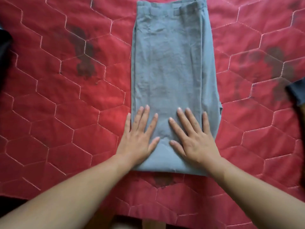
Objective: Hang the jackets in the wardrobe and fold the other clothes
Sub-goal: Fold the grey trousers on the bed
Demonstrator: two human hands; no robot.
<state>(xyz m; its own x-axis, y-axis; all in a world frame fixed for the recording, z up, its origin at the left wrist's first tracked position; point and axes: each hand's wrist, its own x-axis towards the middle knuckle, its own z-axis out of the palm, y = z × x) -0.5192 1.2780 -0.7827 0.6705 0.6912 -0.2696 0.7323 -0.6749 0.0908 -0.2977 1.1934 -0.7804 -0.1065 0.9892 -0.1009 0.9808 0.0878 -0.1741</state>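
The grey trousers [166,66], folded lengthwise, lie flat in the middle of the red quilted cover [66,113]. We press our left hand [139,139] and right hand [194,139] side by side on their near end, fingers straight and spread, grasping nothing. Dark cloth [4,45] shows at the left edge.

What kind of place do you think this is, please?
Probably a bedroom: a red quilted bedspread covers the surface, and grey trousers lie folded on it, with dark clothing at the right edge.
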